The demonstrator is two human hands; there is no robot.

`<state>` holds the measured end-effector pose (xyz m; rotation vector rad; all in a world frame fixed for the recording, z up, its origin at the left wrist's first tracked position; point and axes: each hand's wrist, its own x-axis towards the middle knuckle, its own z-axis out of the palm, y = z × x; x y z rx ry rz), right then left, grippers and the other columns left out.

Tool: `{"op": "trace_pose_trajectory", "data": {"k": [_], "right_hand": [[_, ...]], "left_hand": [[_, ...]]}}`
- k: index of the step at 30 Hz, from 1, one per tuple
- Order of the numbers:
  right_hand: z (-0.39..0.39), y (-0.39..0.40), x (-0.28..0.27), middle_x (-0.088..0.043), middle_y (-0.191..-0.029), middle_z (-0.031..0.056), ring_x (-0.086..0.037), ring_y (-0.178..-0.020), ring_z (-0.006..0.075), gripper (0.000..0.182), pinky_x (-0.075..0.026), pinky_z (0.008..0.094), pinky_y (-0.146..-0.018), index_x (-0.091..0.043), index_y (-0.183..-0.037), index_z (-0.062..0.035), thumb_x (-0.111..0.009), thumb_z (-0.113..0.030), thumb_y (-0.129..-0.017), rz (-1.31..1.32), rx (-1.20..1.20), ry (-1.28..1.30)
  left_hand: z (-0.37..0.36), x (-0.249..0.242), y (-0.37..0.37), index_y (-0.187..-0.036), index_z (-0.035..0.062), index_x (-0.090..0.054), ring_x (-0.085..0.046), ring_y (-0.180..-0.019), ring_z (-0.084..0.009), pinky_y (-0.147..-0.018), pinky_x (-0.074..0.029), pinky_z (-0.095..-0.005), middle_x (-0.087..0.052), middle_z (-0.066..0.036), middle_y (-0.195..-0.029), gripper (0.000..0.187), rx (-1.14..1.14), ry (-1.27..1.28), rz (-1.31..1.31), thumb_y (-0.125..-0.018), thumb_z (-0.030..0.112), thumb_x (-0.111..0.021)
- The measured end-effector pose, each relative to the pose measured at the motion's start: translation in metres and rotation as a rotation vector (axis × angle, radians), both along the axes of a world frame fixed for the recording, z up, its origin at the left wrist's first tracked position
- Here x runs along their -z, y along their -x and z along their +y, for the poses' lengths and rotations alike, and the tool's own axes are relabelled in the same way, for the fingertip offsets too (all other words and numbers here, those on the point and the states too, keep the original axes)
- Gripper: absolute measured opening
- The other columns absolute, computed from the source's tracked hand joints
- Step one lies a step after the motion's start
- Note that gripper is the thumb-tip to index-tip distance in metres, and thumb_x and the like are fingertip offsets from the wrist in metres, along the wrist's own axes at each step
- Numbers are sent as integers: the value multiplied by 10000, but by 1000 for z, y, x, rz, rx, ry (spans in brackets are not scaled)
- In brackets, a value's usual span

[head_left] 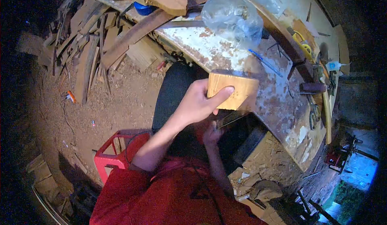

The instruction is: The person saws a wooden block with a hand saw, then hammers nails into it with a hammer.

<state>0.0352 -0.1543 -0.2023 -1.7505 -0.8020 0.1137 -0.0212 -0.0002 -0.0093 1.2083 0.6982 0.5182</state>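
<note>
Wooden block (231, 90): held up in the left hand (197, 104) just in front of the edge of the workbench (282, 104), over its worn, paint-flaked top. Left-hand fingers clamped on it, thumb laid across the near face, the other fingers hidden behind. Right hand (211, 134) sits lower, beneath the block, and seems to close around a thin dark tool (229, 120) that points up toward the block's underside; whether those fingers are fully together I cannot tell, the shadow hides them. Progress, as a judgement: the block looks already cut to shape, with clean square edges and a pale, even face; no mark, hole or fitting shows on the side in view, so work on the surface appears at an early stage or confined to the hidden underside. Orientation: long axis runs roughly left-right across the view, slightly tilted down to the right; broad face toward the camera, far end pointing over the bench. A clear plastic bag (231, 17) lies further back on the bench; wood offcuts (86, 43) heaped on the floor to the left.
</note>
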Motion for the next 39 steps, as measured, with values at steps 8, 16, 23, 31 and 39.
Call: {"op": "trace_pose_trajectory", "data": {"k": [8, 16, 23, 31, 39], "right_hand": [[-7, -8, -20, -521, -595, 47, -502, -540, 200, 337, -386, 369, -516, -590, -771, 16, -447, -205, -981, 159, -61, 143], [3, -21, -70, -587, -692, 108, -594, -658, 228, 260, -453, 416, -611, -562, -797, -7, -454, -169, -970, 128, -115, 367], [-6, -12, -40, -562, -670, 134, -584, -625, 273, 284, -451, 414, -598, -567, -809, 17, -453, -189, -968, 0, -46, 338], [0, -17, -25, -612, -717, 152, -628, -676, 327, 212, -469, 449, -667, -595, -843, -7, -482, -145, -956, -356, -7, 353], [-8, -7, -30, -654, -1028, 243, -622, -979, 417, 292, -467, 519, -905, -637, -1118, 16, -566, -199, -934, -156, -53, 318]], "left_hand": [[1, -4, -2, -1008, -7, -675, -556, -547, -60, -477, -447, -230, -664, -17, -749, 289, 18, 37, 91, -943, 274, -651], [-1, 4, -4, -956, 29, -656, -554, -485, -63, -395, -396, -217, -619, -11, -649, 392, -5, -8, 43, -934, 420, -633], [2, -2, -2, -964, 10, -661, -545, -508, -63, -435, -418, -218, -632, -16, -669, 332, 21, -6, 103, -951, 340, -629], [2, 3, -6, -966, 13, -642, -560, -479, -82, -394, -394, -219, -632, -39, -654, 380, -19, -64, 124, -946, 391, -621], [-1, 3, -4, -959, 5, -669, -546, -469, -69, -400, -399, -216, -629, -27, -646, 362, -15, -15, 142, -939, 365, -643]]}}
